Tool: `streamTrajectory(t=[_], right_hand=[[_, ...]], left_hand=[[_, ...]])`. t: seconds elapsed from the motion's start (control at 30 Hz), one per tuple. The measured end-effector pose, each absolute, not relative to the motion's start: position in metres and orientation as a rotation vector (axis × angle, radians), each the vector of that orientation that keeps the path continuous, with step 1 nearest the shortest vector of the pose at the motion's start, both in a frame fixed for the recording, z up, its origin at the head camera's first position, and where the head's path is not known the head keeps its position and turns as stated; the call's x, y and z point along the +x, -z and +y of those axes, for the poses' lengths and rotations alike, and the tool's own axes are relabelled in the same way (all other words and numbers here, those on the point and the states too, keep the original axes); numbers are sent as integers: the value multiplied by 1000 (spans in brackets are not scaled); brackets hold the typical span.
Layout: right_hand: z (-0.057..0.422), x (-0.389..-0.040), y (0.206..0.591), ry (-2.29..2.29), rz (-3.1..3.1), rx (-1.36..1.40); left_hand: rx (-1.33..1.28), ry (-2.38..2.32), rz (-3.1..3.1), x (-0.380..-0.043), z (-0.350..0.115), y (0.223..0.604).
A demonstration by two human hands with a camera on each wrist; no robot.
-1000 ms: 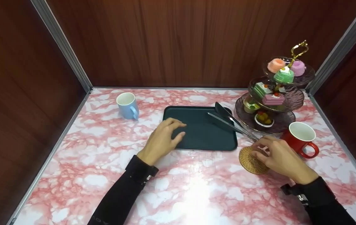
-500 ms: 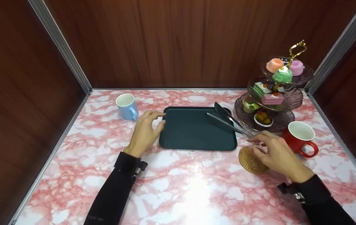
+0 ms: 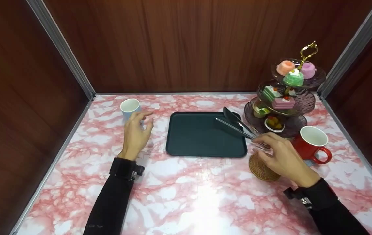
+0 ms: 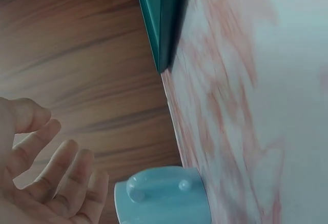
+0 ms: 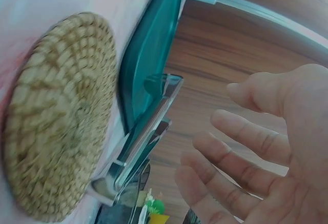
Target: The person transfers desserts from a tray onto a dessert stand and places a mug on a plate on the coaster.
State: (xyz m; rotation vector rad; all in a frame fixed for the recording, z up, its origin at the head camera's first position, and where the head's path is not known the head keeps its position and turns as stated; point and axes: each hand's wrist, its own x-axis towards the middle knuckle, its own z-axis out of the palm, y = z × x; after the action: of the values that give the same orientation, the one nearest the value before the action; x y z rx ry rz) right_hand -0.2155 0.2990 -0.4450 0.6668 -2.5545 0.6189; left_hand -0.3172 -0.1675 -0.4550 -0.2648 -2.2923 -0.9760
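My left hand (image 3: 135, 135) is beside the light blue mug (image 3: 126, 114), fingers loosely bent with nothing between them; it hides the mug's handle in the head view. In the left wrist view, the blue mug (image 4: 166, 201) shows its handle, with a gap between it and the fingertips. My right hand (image 3: 282, 160) hovers over the handle end of the tongs (image 3: 233, 128), partly covering it. Its fingers are apart and relaxed in the right wrist view, holding nothing. The tongs' spread tips lie over the right side of the dark green tray (image 3: 199, 137). Under the right hand is a round woven coaster (image 3: 259, 169).
A red mug (image 3: 304, 147) stands just right of the right hand. Behind it rises a three-tier glass stand (image 3: 303, 101) with several small cakes and a gold handle. Wood-grain panels (image 3: 179, 45) wall in the pink marbled tabletop (image 3: 169, 195) at the back and sides.
My left hand has moved left from over the tray to the blue mug. The right hand has shifted slightly left and away from me, over the tongs' handle end.
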Motion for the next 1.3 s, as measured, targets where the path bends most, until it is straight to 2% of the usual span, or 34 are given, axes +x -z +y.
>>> streamTrajectory(t=[0.5,0.83,1.3], right_hand=[[274,-221,442,-720,-2564,713],[257,-227,439,-752,-2533,784],[235,-232,439,-772,-2563,796]], left_hand=[[-141,945,-2225,-334,-210,457],[50,875,-2353,-343,-234,457],[109,985,-2556,-361,-245,467]])
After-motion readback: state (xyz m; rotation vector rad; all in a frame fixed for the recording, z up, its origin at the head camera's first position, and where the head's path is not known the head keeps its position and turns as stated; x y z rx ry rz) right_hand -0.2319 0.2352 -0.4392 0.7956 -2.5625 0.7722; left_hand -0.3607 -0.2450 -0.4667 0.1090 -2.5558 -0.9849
